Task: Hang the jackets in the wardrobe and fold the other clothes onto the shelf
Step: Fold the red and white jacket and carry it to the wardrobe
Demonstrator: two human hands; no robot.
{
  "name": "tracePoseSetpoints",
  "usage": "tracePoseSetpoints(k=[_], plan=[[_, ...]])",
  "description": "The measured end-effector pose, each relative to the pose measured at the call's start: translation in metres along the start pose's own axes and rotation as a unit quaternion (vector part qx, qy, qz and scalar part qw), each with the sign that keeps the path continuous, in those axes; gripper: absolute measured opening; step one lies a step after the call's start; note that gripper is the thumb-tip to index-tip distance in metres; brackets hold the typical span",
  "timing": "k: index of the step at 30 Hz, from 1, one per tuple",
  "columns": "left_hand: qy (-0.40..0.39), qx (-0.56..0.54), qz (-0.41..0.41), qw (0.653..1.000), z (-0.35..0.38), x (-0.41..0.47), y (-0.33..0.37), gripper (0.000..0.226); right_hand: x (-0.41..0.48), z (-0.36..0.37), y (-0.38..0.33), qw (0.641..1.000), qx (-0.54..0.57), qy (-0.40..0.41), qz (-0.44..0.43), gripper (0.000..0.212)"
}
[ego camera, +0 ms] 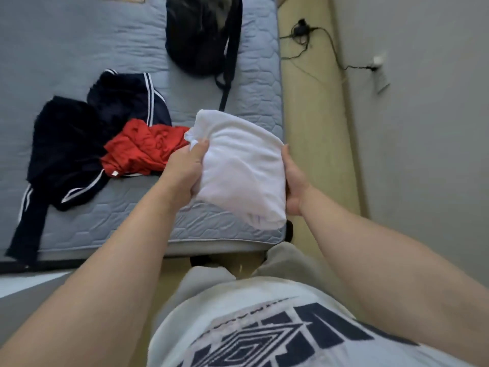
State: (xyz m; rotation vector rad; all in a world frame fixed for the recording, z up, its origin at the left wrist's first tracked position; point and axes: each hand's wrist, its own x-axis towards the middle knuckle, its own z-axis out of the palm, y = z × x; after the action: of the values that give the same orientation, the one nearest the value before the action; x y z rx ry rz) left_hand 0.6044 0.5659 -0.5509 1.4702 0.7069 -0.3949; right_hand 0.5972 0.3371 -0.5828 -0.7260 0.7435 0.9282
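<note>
You get soft, even, rather dim light with faint shadows and no glare. Wide-angle bending curves the mattress (79, 49) edge, and motion blur smears the wall socket (379, 65).

Both arms outstretched, left hand (185, 168) and right hand (293, 186) gripping

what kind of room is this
Most likely a bedroom. A bare quilted mattress fills the left side, with loose clothes and a black backpack lying on it. Both hands hold a folded white garment above its corner.
</note>
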Motion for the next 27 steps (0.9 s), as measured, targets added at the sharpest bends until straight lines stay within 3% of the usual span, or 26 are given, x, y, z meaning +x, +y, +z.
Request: tracePoseSetpoints(k=[4,10,14,16,18,20,22,27], plan=[[-0.053,0.018,0.033,0.998,0.012,-0.019,0.048,0.034,-0.049,0.019,-0.008,0.996,0.039,-0.002,-0.086,0.096],[-0.204,0.099,0.075,0.971,0.019,-0.044,0.096,0.032,-0.113,0.030,0.015,0.960,0.126,0.121,-0.219,0.081],[-0.298,0.173,0.062,0.937,0.021,-0.074,0.110,0.032,-0.151,0.040,0.064,0.895,0.195,0.237,-0.323,0.063],[-0.335,0.201,0.065,0.918,0.029,-0.096,0.111,0.028,-0.174,0.044,0.096,0.849,0.242,0.295,-0.365,0.073],[-0.361,0.219,0.086,0.902,0.042,-0.127,0.106,0.022,-0.202,0.047,0.128,0.808,0.280,0.342,-0.389,0.070],[-0.389,0.232,0.116,0.884,0.057,-0.161,0.098,0.018,-0.230,0.049,0.162,0.795,0.304,0.338,-0.401,0.065],[-0.429,0.241,0.142,0.859,0.072,-0.195,0.091,0.019,-0.255,0.049,0.197,0.799,0.315,0.299,-0.417,0.078],[-0.509,0.253,0.207,0.796,0.103,-0.279,0.066,0.023,-0.294,0.054,0.287,0.766,0.384,0.219,-0.466,0.104]])
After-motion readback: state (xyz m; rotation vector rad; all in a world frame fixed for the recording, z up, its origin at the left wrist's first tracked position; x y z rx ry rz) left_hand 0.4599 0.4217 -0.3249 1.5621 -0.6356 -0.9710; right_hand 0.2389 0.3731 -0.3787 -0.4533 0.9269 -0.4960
